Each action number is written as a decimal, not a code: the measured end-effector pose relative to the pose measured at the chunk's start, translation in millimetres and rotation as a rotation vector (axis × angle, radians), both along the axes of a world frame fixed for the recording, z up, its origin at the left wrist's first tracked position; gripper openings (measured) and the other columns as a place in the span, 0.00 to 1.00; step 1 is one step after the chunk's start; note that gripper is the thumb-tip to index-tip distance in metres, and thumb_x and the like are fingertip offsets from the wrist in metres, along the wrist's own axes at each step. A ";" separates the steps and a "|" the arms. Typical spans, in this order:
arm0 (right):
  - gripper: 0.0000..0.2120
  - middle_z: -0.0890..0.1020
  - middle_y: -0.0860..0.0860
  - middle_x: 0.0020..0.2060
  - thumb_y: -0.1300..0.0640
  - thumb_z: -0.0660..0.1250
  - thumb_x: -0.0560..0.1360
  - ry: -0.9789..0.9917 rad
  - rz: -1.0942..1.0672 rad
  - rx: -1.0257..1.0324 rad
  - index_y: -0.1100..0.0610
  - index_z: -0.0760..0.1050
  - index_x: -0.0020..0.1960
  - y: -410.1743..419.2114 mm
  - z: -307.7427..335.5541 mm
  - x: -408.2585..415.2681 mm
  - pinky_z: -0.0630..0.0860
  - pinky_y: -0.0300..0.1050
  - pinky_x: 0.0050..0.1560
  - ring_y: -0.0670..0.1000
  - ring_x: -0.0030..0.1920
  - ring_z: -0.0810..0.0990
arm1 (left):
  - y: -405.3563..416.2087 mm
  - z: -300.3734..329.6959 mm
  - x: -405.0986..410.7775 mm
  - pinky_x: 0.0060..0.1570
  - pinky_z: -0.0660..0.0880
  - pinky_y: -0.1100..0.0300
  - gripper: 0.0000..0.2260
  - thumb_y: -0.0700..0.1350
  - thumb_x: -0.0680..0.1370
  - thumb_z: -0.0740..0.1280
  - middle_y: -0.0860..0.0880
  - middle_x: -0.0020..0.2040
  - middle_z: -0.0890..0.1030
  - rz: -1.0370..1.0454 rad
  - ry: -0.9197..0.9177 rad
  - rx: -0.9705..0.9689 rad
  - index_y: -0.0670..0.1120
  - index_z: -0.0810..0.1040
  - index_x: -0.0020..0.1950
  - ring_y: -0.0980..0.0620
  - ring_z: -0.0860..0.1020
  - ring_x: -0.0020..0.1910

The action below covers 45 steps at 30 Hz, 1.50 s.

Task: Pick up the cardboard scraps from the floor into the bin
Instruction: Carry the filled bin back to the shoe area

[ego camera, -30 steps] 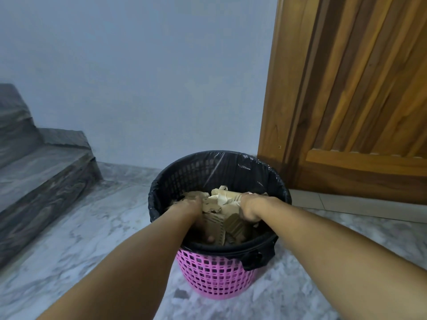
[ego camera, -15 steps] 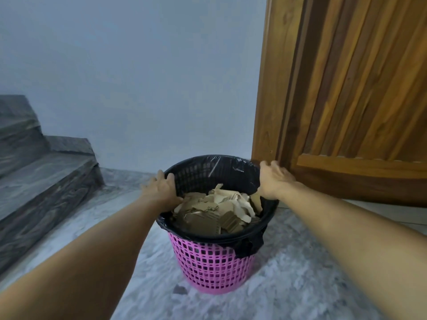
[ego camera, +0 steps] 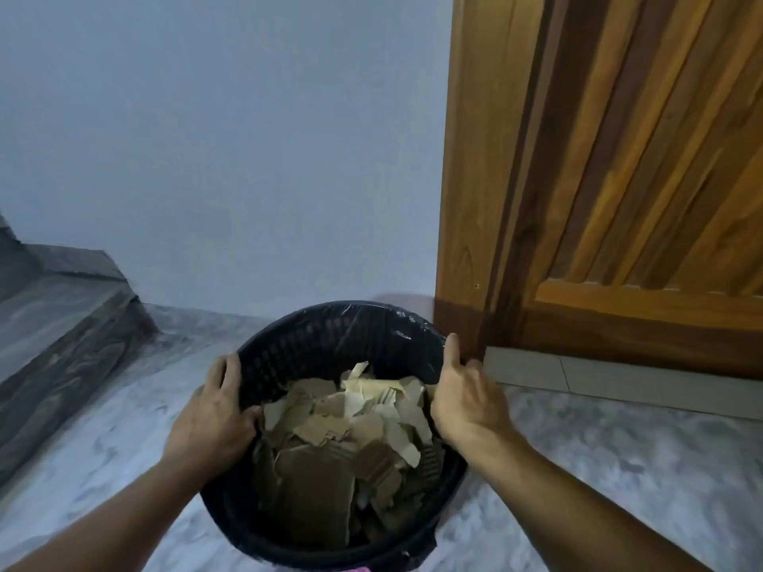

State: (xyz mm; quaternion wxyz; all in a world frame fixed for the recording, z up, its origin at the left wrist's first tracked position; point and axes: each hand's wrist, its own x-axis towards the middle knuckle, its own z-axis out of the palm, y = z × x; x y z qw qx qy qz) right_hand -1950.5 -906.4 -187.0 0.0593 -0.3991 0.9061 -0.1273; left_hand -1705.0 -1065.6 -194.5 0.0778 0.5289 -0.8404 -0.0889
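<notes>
**Steady the full bin by its rim**

Head view: your 2 hands are on opposite sides of the bin [ego camera: 330, 344]. Your left hand [ego camera: 214, 410] grips the rim, fingers down the outside and thumb hooked over the black liner [ego camera: 396, 328]. Your right hand [ego camera: 462, 394] lies against the far-right rim with fingers nearly straight; whether the thumb hooks inside I cannot tell. The cardboard scraps [ego camera: 347, 423] are heaped inside the bin, well up toward the rim, and no scrap shows on the marble floor [ego camera: 619, 456] in sight.

If you mean to shift or lift it, curl the right fingers over the rim first so both sides hold evenly. Keep it level; the heap looks loose and could spill. Mind the wooden door [ego camera: 619, 200] just beside your right hand.
</notes>
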 end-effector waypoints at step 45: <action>0.15 0.80 0.63 0.55 0.54 0.65 0.78 -0.497 -0.896 0.096 0.64 0.73 0.58 32.3 42.6 97.3 0.76 0.51 0.50 0.64 0.55 0.79 | -66.4 68.4 -24.8 0.41 0.70 0.52 0.13 0.36 0.75 0.63 0.43 0.48 0.75 0.027 0.057 0.548 0.41 0.71 0.59 0.45 0.72 0.44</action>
